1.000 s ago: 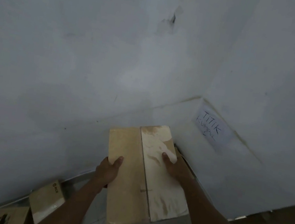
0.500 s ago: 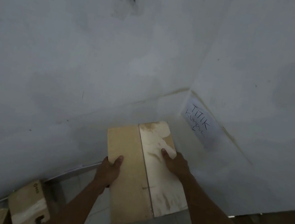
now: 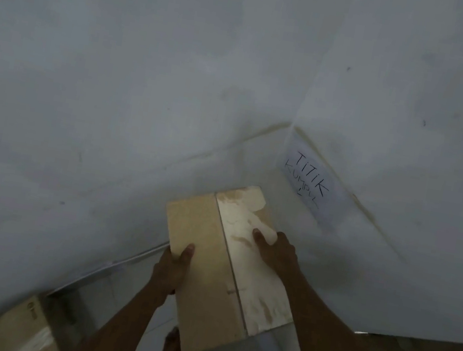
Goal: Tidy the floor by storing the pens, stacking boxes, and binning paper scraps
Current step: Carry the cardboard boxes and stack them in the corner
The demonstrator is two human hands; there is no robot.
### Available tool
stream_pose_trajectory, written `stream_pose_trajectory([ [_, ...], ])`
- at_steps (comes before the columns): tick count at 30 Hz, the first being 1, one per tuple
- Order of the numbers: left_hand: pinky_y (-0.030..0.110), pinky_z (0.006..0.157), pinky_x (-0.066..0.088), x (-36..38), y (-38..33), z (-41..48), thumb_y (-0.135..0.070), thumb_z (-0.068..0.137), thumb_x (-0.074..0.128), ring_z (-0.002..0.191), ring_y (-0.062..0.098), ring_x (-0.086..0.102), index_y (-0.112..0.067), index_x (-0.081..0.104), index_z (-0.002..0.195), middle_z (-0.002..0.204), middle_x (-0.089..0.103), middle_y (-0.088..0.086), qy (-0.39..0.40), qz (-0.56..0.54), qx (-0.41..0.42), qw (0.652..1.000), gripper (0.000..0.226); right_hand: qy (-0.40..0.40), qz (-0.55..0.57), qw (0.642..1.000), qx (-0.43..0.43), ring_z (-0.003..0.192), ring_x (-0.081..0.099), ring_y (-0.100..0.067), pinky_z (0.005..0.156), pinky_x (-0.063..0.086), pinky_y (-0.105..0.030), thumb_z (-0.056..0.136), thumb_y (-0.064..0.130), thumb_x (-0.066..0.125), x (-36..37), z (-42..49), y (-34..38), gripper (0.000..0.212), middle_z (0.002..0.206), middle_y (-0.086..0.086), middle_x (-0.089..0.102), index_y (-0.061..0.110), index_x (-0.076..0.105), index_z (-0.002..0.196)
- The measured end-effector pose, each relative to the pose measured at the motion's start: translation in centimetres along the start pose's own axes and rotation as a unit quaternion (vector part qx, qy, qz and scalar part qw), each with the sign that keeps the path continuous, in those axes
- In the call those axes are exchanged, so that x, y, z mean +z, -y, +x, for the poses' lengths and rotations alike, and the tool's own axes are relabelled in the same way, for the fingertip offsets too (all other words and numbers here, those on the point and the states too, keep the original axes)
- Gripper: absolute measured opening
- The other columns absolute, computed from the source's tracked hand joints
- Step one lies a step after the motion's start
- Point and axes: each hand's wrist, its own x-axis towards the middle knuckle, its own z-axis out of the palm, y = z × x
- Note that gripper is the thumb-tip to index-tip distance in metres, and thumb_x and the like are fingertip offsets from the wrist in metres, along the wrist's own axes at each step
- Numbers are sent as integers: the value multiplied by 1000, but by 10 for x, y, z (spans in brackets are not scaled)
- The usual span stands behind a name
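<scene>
I have both hands on the big cardboard box (image 3: 218, 265), which is held up in the wall corner, just below and left of the paper sign (image 3: 309, 185) reading "TITIK KUMPUL". Grip check: the left hand (image 3: 169, 272) clamps the long edge farther from the sign, with the thumb on top and the fingers curled under, out of sight. The right hand (image 3: 277, 252) clamps the edge nearer the sign, thumb flat on the paler, scuffed flap. The box top faces me, its seam runs lengthwise, and the far end points toward the sign. I can't tell if that end touches the wall. The smaller box (image 3: 21, 327) is on the floor, far down-left of the sign, at the wall base. A bare foot (image 3: 172, 346) shows well below the sign, under the held box's near end.
</scene>
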Motion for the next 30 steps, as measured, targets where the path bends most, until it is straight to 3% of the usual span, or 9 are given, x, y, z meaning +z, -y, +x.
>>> stream_pose_trajectory([
  [8, 40, 76, 54, 26, 0, 61, -66, 79, 56, 100, 32, 59, -9, 50, 131, 116, 58, 11, 36, 3, -79, 996, 78, 7, -25, 999, 21, 124, 50, -33, 101, 42, -39, 83, 70, 48, 10, 58, -14, 81, 137, -13, 53, 11, 47, 138],
  [12, 42, 76, 54, 50, 15, 91, -66, 78, 57, 100, 32, 59, -9, 48, 134, 116, 59, 11, 33, -8, -100, 994, 81, 6, -18, 999, 26, 115, 56, -31, 82, 37, -26, 82, 69, 51, 29, 95, -34, 74, 127, -12, 60, 11, 55, 128],
  [16, 41, 76, 53, 81, 30, 120, -65, 79, 58, 102, 32, 58, -11, 48, 135, 116, 59, 9, 26, -30, -116, 992, 78, 27, -19, 999, 38, 119, 53, -31, 92, 42, -34, 81, 71, 50, 48, 138, -57, 80, 131, -11, 56, 11, 48, 134],
  [20, 44, 80, 55, 113, 52, 154, -65, 79, 58, 105, 33, 58, -14, 49, 134, 119, 60, 10, 30, -49, -139, 989, 76, 45, -19, 998, 31, 115, 56, -32, 93, 49, -41, 85, 66, 50, 69, 181, -84, 76, 128, -15, 57, 7, 46, 133],
  [25, 50, 86, 54, 160, 73, 207, -63, 79, 60, 104, 30, 57, -16, 50, 133, 113, 59, 5, 44, -103, -160, 981, 72, 33, -74, 997, 14, 126, 48, -35, 97, 41, -39, 89, 61, 46, 93, 250, -112, 81, 141, -18, 45, 4, 28, 144],
  [30, 49, 84, 53, 197, 91, 267, -62, 79, 60, 101, 29, 55, -16, 49, 132, 111, 56, 5, 36, -131, -164, 977, 71, 31, -103, 994, -24, 126, 47, -36, 99, 40, -42, 93, 57, 44, 120, 315, -133, 76, 142, -19, 43, 3, 25, 144],
])
